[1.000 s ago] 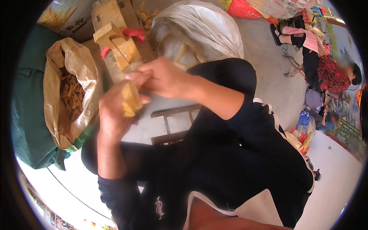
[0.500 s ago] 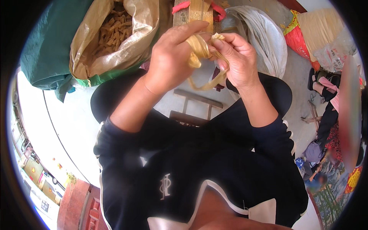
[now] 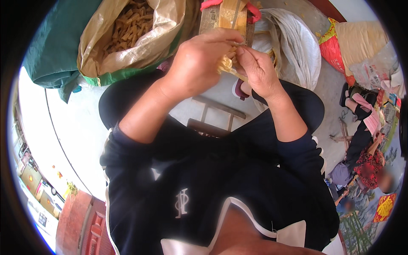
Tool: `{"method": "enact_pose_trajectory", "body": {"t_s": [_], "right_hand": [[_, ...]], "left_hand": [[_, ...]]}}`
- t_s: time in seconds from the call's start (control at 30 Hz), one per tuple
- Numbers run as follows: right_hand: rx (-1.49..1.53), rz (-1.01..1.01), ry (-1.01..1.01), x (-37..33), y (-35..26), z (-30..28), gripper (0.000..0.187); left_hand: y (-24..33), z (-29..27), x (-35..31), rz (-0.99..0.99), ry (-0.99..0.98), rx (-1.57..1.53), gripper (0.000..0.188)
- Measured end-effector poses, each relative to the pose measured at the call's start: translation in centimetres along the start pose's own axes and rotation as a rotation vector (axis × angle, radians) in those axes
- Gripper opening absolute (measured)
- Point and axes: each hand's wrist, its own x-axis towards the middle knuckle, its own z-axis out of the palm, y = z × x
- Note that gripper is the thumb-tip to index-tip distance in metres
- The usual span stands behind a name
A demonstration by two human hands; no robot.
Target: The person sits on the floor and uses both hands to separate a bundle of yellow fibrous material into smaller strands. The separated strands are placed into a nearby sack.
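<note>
My left hand [image 3: 192, 64] and my right hand [image 3: 258, 71] meet in front of a wooden board [image 3: 210, 20]. Between them is a pale yellow, pliable strip [image 3: 225, 63], bunched and folded over at my left fingers. My left fingers curl round it, with their tips partly hidden. Thumb and forefinger of my right hand pinch its other part close by. To the left, an open tan woven sack [image 3: 91, 55] holds a heap of small tan, twisted pieces [image 3: 131, 25].
Right of the board lies a white sack [image 3: 308, 53]. A red-and-tan package [image 3: 333, 46] stands farther right. Below my hands, a wooden frame [image 3: 219, 111] shows between my knees. Dark green cloth [image 3: 55, 46] hangs at far left. Other people [image 3: 369, 170] sit at the right.
The long loop of strip that hung below my hands is gone from sight; the strip is now bunched tighter between my fingers. Both hands have moved slightly downward, and the left has turned.
</note>
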Motion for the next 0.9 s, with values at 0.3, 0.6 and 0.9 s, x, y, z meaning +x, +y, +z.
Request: {"method": "enact_pose_trajectory", "body": {"t_s": [0.3, 0.6, 0.9], "right_hand": [[0.694, 0.203, -0.199, -0.1, -0.8, -1.3, 0.041], [0.382, 0.176, 0.006, 0.0, -1.2, -2.8, 0.023], [-0.565, -0.233, 0.476, 4.0, 0.1, -2.9, 0.019]], "left_hand": [[0.4, -2.3, 1.3, -0.689, 0.208, -0.484, 0.024], [0.3, -0.9, 1.0, -0.809, 0.127, -0.775, 0.013], [-4.1, 2.2, 2.8, -0.791, 0.243, -0.516, 0.017]]}}
